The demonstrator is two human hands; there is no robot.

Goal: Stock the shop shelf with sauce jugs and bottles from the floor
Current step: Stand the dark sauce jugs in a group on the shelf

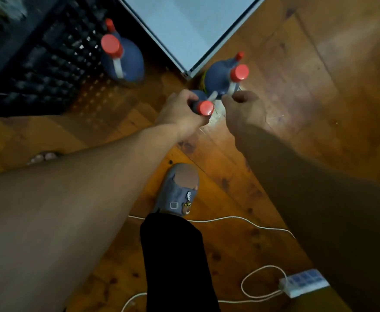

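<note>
Three dark sauce jugs with red caps stand on the wooden floor. My left hand (181,111) is closed around the neck of the nearest jug (205,107), just below its red cap. My right hand (244,106) is curled at the white handle of a second jug (220,75), which stands by the corner of the pale shelf (184,25); the fingers hide the grip. A third jug (122,57) stands apart to the left, beside a black crate.
A black plastic crate (38,64) fills the upper left. My slippered foot (180,190) and dark trouser leg are below the hands. A white power strip (304,282) and its cable (229,219) lie on the floor at the lower right.
</note>
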